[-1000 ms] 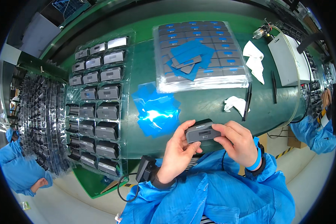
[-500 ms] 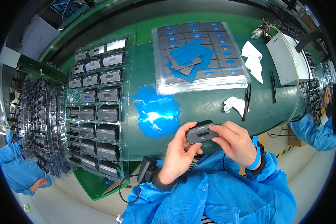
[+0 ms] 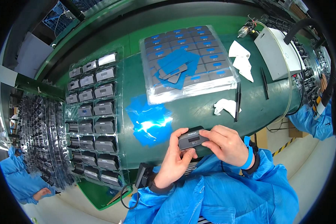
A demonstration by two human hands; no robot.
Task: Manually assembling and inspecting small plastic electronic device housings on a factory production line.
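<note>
Close to the table's front edge, a small dark grey plastic housing [image 3: 191, 140] with a narrow rectangular window sits between my two hands. My left hand [image 3: 175, 159] is closed around its left end, thumb at the lower edge and index finger along the top. The thumb and fingers of my right hand [image 3: 227, 145] pinch its right end. Anything small between those fingertips is hidden. Beyond my left hand lies a loose pile of blue film sheets [image 3: 143, 128]. Similar housings [image 3: 104, 125] stand in rows in a clear plastic tray [image 3: 119, 145] on the left.
Grey panels with blue film [image 3: 212, 58] fill a clear-wrapped stack, with loose blue strips [image 3: 179, 61] on top. White wipes [image 3: 242, 61], black tweezers [image 3: 238, 102], another slim black tool [image 3: 264, 84] and a white box [image 3: 278, 54] lie rightward. Stacked trays [image 3: 44, 138] stand far left.
The view has shifted, so the table's contents appear moved slightly left. Both hands keep their hold on the housing, which is tilted about the same.
</note>
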